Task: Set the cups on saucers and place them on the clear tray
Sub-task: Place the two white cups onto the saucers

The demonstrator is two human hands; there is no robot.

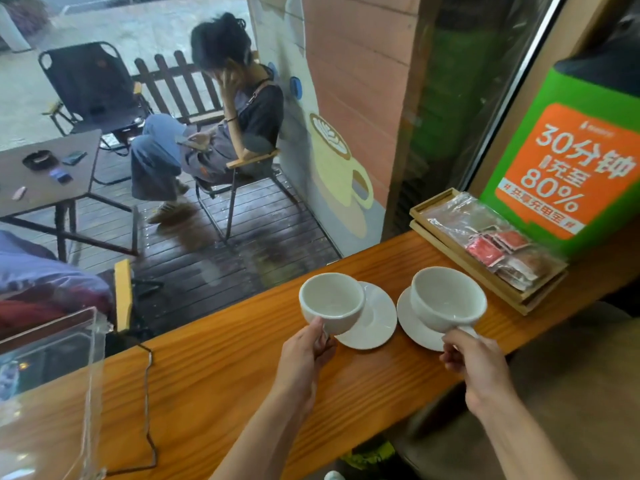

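Observation:
Two white cups are held over two white saucers on the wooden counter. My left hand (306, 348) grips the handle of the left cup (331, 303), which hangs above the left edge of the left saucer (372, 320). My right hand (474, 358) pinches the handle of the right cup (446, 297), which sits over the right saucer (415, 327); whether it touches the saucer I cannot tell. The clear tray (48, 393) stands at the counter's left end, well apart from both hands.
A wooden tray (491, 275) with red sachets in plastic lies at the back right, beside a green and orange sign (568, 168). The counter (221, 382) runs along a window; beyond the glass a person sits on a chair on a deck.

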